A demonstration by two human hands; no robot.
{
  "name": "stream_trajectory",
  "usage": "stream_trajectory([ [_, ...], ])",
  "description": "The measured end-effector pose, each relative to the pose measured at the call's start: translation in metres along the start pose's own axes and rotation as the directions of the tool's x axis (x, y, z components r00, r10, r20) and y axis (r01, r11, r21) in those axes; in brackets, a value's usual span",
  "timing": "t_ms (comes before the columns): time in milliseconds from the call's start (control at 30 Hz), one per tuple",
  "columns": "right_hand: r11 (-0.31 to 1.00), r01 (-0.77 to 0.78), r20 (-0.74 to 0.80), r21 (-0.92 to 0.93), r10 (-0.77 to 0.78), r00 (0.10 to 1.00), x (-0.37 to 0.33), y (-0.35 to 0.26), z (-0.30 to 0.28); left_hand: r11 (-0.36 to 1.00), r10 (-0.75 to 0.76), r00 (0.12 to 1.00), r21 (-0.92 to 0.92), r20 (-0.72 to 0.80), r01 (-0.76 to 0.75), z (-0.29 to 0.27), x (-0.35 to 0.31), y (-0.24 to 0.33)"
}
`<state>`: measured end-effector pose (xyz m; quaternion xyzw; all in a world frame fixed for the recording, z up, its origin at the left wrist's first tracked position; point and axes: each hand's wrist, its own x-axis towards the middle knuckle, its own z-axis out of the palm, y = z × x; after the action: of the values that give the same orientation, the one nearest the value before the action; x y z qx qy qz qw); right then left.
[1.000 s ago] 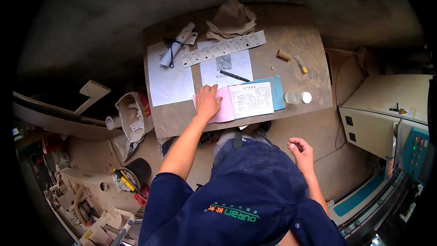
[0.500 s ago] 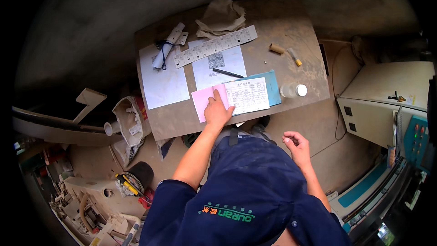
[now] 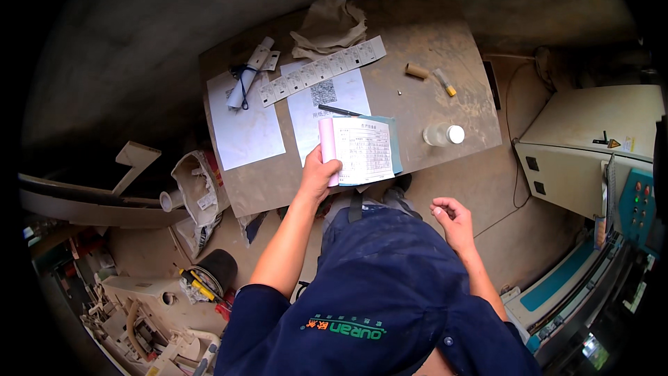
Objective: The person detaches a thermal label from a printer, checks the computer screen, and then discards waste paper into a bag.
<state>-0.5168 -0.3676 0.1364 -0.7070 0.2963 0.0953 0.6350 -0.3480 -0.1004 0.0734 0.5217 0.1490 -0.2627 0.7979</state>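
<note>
Left hand, forearm angled toward one o'clock, thumb on top, grips the pink-edged form pad near the surface's six o'clock edge; its other fingers are mostly hidden. Toward four o'clock, the right hand curls loosely, palm hidden; contents unclear.

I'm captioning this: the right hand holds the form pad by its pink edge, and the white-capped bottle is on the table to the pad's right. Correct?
Wrong hand: the head view shows the left hand holding the form pad by its pink edge. The white-capped bottle is on the table to the pad's right.
</note>
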Motion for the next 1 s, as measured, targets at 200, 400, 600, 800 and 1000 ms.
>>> stream_trajectory([
  [200,1.0,0.009,0.006,0.01,-0.009,1.0,0.005,0.001,-0.001,0.991,0.046,0.992,0.127,-0.119,-0.031,-0.047,0.009,-0.024],
  [400,1.0,0.011,0.02,-0.022,-0.011,1.0,0.011,0.003,-0.002,0.854,0.118,0.903,0.506,-0.414,0.12,-0.071,0.015,-0.063],
  [600,0.999,-0.01,0.029,-0.033,0.011,1.0,0.013,0.002,-0.002,0.643,0.281,0.866,0.751,-0.415,0.151,-0.049,0.002,-0.041],
  [800,0.995,-0.025,0.053,-0.095,0.03,0.998,0.018,0.006,-0.003,0.016,0.406,0.909,0.994,0.093,-0.109,-0.044,-0.023,-0.027],
  [1000,0.987,0.017,0.171,-0.16,0.011,0.985,0.064,0.029,0.021,-0.088,0.372,0.92,0.991,0.126,-0.1,-0.041,-0.031,-0.035],
])
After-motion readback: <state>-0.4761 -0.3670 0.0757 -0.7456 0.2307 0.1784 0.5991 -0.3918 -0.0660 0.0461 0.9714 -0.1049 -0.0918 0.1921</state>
